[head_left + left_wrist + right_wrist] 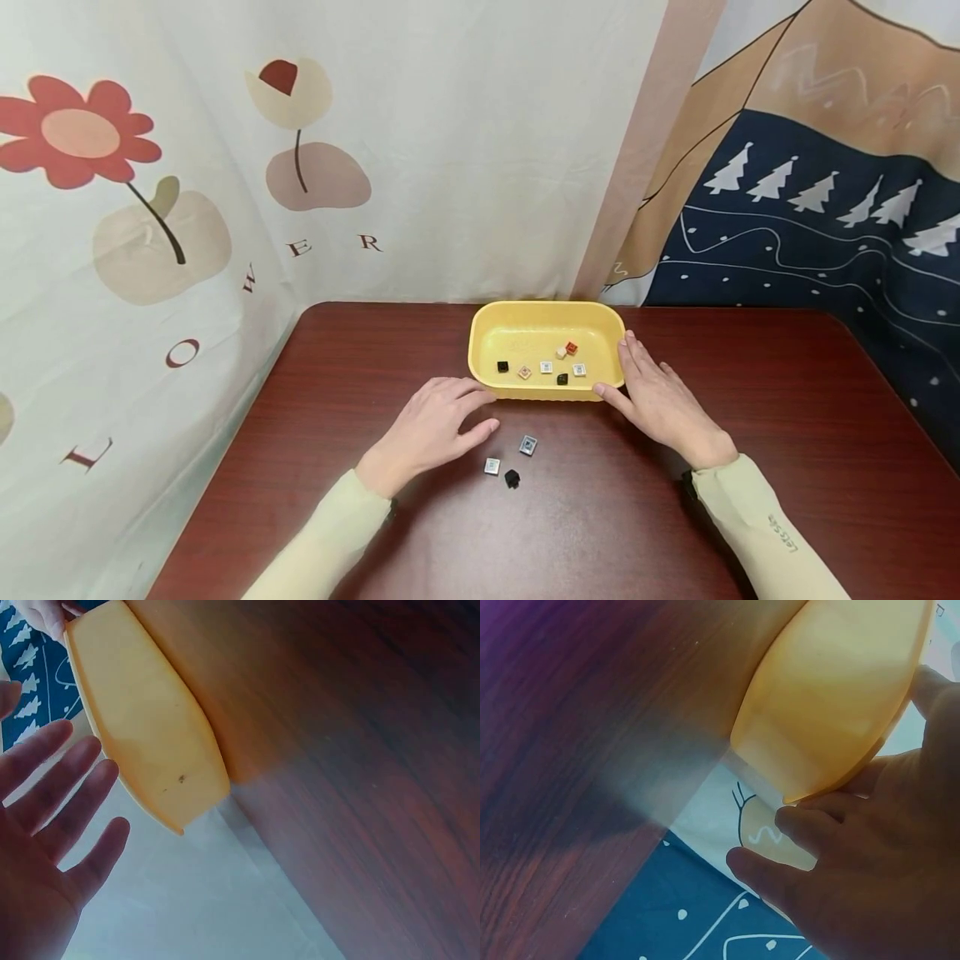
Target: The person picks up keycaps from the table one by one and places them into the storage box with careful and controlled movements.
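A yellow tray (546,393) holds several small pieces, among them a black one (502,367), a white one (546,367) and a red one (572,348). My right hand (667,408) touches the tray's right end, thumb at the front corner, fingers extended along the side; the right wrist view shows this hand (885,825) at the tray's rim (870,754). With fingers spread and relaxed, my left hand (431,425) hovers by the front left corner, holding nothing, as the left wrist view of the hand (52,832) shows.
Three small pieces lie on the brown table (600,517) in front of the tray: a grey one (528,445), a white one (492,466) and a black one (512,479). A printed curtain (465,167) hangs behind the table's back edge.
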The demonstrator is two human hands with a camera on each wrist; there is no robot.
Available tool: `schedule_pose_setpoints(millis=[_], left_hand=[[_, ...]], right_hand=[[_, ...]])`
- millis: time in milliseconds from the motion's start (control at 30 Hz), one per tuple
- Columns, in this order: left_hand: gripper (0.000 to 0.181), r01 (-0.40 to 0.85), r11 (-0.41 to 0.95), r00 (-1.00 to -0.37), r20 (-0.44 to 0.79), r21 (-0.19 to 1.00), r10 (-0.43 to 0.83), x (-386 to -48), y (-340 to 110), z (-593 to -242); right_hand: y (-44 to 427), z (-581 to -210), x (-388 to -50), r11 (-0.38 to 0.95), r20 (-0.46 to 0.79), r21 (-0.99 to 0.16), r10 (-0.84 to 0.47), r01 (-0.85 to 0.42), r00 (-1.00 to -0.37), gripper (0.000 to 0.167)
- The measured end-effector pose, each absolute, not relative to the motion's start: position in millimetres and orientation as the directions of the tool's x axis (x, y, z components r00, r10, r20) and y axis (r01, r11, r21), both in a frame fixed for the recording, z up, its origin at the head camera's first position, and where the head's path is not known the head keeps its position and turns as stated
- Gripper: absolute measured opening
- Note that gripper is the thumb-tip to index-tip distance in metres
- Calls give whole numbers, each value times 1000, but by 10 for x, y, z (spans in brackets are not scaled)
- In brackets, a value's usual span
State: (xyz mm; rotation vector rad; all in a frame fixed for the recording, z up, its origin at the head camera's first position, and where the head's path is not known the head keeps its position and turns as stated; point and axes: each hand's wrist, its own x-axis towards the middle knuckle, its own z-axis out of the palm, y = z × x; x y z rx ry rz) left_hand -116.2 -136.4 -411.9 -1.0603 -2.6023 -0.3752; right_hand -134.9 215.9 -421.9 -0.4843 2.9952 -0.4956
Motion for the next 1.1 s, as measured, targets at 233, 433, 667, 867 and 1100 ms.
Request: schedule_pose_setpoints(millis=[233,433,667,867,1100], left_hand=[[47,786,613,-606,299,80,738,-1095,-1407,-4165],[59,815,577,-573,243,60,783,-1039,-1409,-4221],[59,826,557,-564,152,86,812,-970,-1392,-4280],[53,833,546,-553,105,89,827,-922,-1382,-4291],[46,834,549,-552,65,55,831,-893,-1360,-4323]], right_hand=[[2160,-4219,-1359,899,-20,-328,-314,-290,-949,99],[2162,-4221,-1363,898,-18,-327,-316,-293,-949,100],[2167,-4226,-1355,897,-9,-325,-319,-299,-948,100],[2164,-4223,-1360,897,-10,-326,-320,-300,-947,99],[2167,-4229,-1362,894,1,-326,-326,-309,-945,98]])
